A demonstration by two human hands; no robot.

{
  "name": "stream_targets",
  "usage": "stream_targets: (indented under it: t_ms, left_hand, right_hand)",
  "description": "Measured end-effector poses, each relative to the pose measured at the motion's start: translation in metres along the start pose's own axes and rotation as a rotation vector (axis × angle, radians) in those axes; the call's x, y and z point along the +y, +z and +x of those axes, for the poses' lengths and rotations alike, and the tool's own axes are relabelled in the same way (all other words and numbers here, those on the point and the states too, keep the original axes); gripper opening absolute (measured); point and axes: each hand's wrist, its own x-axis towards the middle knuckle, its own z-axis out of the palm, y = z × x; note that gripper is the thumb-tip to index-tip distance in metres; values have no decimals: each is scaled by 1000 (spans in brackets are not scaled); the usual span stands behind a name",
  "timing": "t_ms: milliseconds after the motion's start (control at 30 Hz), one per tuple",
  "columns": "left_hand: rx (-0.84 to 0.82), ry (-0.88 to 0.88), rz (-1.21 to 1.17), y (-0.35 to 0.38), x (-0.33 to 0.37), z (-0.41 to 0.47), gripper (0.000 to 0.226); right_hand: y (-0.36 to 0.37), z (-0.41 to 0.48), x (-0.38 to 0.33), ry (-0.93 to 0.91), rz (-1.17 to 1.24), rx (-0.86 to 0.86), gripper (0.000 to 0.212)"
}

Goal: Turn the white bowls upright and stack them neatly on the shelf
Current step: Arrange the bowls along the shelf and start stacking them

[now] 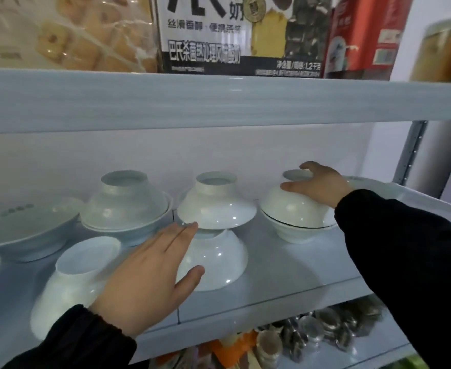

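Note:
Several white bowls stand upside down on the pale shelf (285, 286). My right hand (319, 186) rests over the foot of an inverted bowl (288, 206) at the right, which sits on an upright bowl (293, 233). My left hand (149, 278) is flat, fingers apart, against the left side of the front inverted bowl (219, 262). Another inverted bowl (216, 206) is perched on top of that one. Further inverted bowls are at the back left (124, 201) and front left (77, 272).
A wide shallow dish (24, 230) lies at far left, and a plate (373, 187) shows behind my right wrist. The upper shelf board (219, 99) hangs low overhead, carrying food packages (240, 33). Shiny wrapped items (320, 331) fill the shelf below. A metal upright (413, 153) bounds the right side.

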Motion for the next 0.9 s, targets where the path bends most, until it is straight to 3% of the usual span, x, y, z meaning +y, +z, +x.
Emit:
stream_targets:
  t_ms: [167,267,433,533,633,733,800,833,900]
  left_hand:
    - [44,22,-34,16,51,46,67]
    - [79,65,-75,26,94,84,67]
    - [18,158,-237,47,178,150,84]
    - [-3,205,-284,60,230,181,65]
    - [20,160,-333,74,270,201,44]
    - [41,171,-350,84,299,213,33]
    - [47,247,-355,91,307,220,34]
    - [50,310,-312,94,309,225,39]
    - [78,395,-217,102,313,236,51]
  right_hand:
    - [-23,5,11,-57,218,88,84]
    - [-43,1,27,-67,547,145,74]
    - [-55,-5,59,25,1080,130,62]
    - [-59,-14,78,-2,1413,37,44]
    - [-63,-23,106,72,1684,-75,57]
    - [-73,-22,142,125,1644,-108,61]
    - [-86,-19,170,80,1480,58,60]
    - [-97,-17,189,-4,1338,216,64]
    - [-122,-20,227,-374,804,457,70]
